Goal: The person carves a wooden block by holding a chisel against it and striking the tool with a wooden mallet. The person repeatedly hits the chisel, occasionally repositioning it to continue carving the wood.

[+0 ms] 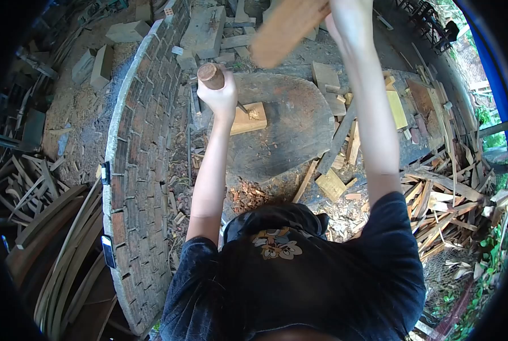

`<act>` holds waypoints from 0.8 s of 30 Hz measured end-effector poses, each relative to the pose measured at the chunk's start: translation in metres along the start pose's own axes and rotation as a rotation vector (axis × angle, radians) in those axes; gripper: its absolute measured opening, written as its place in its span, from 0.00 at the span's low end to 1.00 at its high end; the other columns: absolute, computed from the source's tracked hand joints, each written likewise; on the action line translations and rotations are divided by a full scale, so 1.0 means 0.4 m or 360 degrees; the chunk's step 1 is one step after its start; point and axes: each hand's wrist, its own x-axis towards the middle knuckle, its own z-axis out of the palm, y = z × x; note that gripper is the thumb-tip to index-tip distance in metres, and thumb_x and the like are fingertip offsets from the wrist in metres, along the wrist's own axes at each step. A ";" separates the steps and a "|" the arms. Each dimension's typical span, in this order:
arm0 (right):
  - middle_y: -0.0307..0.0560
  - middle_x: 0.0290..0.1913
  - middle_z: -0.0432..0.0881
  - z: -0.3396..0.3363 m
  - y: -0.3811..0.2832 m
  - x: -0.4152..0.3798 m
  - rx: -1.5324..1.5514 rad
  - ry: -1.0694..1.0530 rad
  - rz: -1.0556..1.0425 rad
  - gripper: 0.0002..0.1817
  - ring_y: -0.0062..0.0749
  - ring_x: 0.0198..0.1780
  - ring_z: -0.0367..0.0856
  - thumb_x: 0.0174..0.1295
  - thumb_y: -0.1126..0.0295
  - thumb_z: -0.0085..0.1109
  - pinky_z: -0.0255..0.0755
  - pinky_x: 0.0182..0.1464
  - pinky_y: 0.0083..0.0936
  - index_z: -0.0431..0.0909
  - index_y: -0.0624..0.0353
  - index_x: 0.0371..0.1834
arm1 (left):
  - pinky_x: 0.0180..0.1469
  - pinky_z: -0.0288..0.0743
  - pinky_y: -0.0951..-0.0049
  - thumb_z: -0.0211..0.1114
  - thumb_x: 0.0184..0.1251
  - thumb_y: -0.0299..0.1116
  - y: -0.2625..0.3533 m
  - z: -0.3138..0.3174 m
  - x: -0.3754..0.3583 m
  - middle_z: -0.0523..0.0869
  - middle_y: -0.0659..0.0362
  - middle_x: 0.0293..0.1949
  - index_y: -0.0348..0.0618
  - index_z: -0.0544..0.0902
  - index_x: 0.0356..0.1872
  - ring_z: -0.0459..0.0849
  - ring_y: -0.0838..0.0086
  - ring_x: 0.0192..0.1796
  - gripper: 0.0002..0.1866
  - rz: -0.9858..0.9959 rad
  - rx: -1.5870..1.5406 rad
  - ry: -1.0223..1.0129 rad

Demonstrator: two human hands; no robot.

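Note:
My left hand (pixel 222 98) is closed around the wooden handle of a chisel (pixel 211 76), whose dark blade slants down to a small wood block (pixel 248 126). Where the blade meets it, the block's top shows a rough, cut patch. The block lies on the left part of a broad round wooden stump (pixel 288 136). High at the top of the view, my right hand (pixel 351 21) grips a wooden mallet (pixel 288 35), raised apart from the chisel and slightly blurred. Part of the mallet and the right fingers are cut off or hidden.
A low brick wall (pixel 143 170) runs along the left, with two small devices on its edge. Wood offcuts (pixel 332 183) and a scrap pile (pixel 447 199) lie to the right. Beyond the stump sit larger timber blocks (pixel 204 33). Curved boards (pixel 55 216) are stacked beyond the wall.

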 end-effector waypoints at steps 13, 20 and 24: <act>0.43 0.31 0.76 -0.005 0.004 -0.040 -0.0296 -0.0006 -0.0033 0.12 0.27 0.33 0.77 0.45 0.80 0.53 0.72 0.41 0.23 0.69 0.64 0.36 | 0.36 0.72 0.78 0.63 0.49 0.23 0.017 0.038 -0.006 0.80 0.58 0.27 0.33 0.75 0.31 0.78 0.78 0.31 0.08 0.0168 0.0147 -0.0040; 0.44 0.40 0.74 -0.039 0.030 -0.055 -0.1413 -0.0411 -0.0537 0.21 0.31 0.42 0.74 0.41 0.82 0.55 0.68 0.46 0.25 0.68 0.59 0.43 | 0.29 0.70 0.77 0.61 0.50 0.23 0.009 0.021 0.007 0.78 0.60 0.22 0.35 0.73 0.26 0.76 0.79 0.24 0.05 0.0219 0.0071 0.0084; 0.43 0.33 0.76 -0.059 0.047 -0.046 -0.0125 0.0108 -0.0063 0.14 0.28 0.36 0.77 0.45 0.82 0.51 0.71 0.41 0.23 0.69 0.64 0.37 | 0.29 0.70 0.78 0.60 0.51 0.22 0.011 0.025 0.011 0.78 0.61 0.21 0.35 0.73 0.26 0.76 0.79 0.24 0.04 0.0208 0.0090 0.0082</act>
